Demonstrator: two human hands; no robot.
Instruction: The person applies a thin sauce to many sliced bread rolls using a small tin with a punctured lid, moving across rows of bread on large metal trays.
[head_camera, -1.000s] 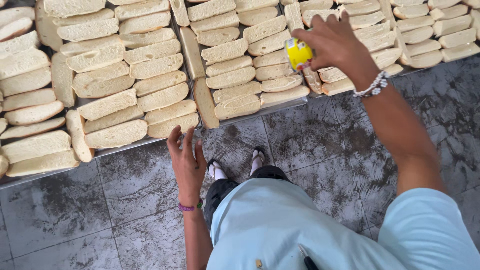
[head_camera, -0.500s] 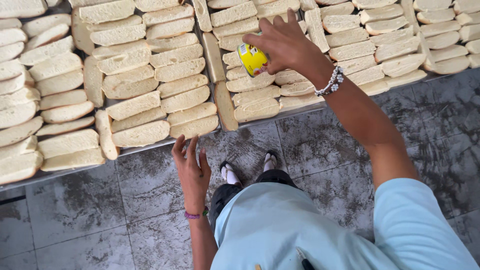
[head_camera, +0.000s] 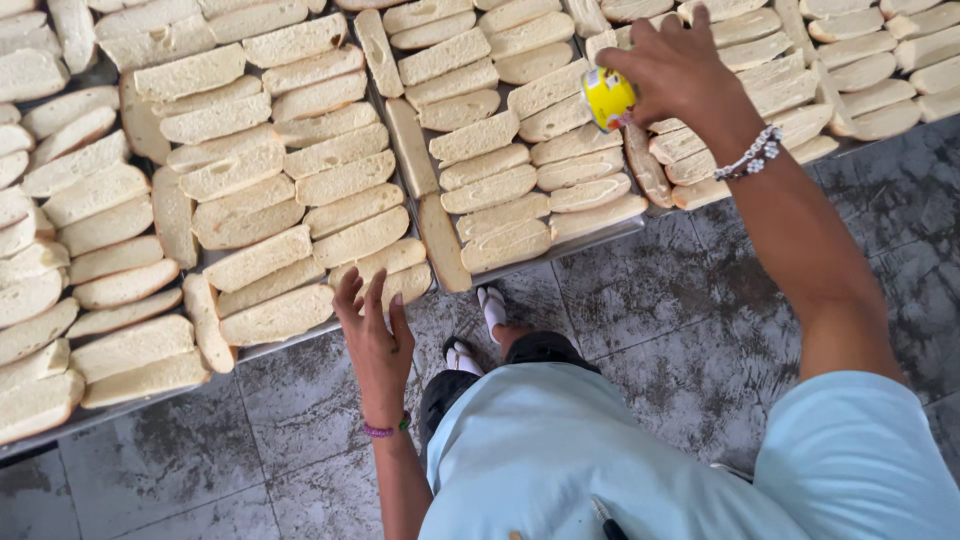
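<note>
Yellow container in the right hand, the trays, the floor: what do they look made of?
Yellow container: small and glossy, probably plastic or coated tin; it is too small to tell which. The right hand grips it. Trays: thin grey rim under the bread slices, likely sheet metal. Floor: grey tiles with grout lines, mottled and worn matte.

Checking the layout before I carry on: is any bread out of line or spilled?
Nothing is spilled. Most bread slices lie crosswise in rows on the trays; a few stand lengthwise along the tray edges, like one by the seam. The right hand holds a yellow can above them.
</note>
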